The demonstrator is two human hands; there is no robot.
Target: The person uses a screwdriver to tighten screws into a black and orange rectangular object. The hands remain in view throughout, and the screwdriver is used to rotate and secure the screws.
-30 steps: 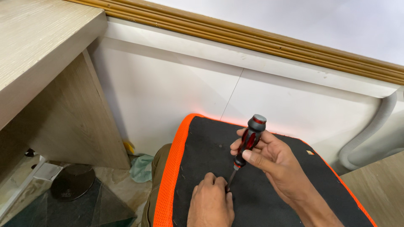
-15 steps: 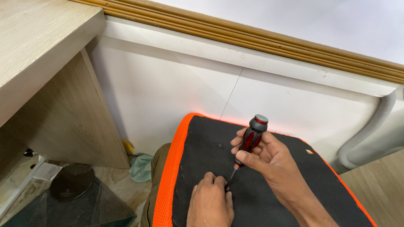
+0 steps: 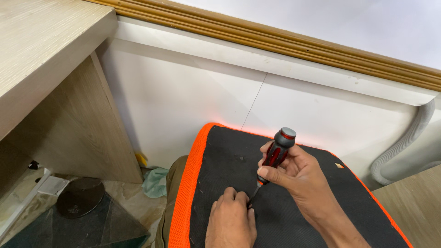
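My right hand (image 3: 298, 177) grips a screwdriver (image 3: 274, 154) with a red and dark grey handle, held nearly upright and leaning slightly right. Its thin shaft runs down to a black fabric panel (image 3: 285, 220) edged in bright orange mesh (image 3: 186, 193). My left hand (image 3: 231, 221) rests fist-like on the black fabric, fingers curled right at the screwdriver's tip; whether they pinch anything is hidden. A small screw head (image 3: 241, 158) shows on the fabric above my hands.
A light wooden desk (image 3: 41, 59) stands at the left, with a dark round base (image 3: 76, 202) and a green cloth (image 3: 155, 182) on the floor beneath. Behind is a white wall panel (image 3: 193, 87) with brown moulding; a grey ribbed hose (image 3: 404, 142) is at the right.
The screwdriver and my right hand have shifted slightly right and down in view; the left hand stays at the tip.
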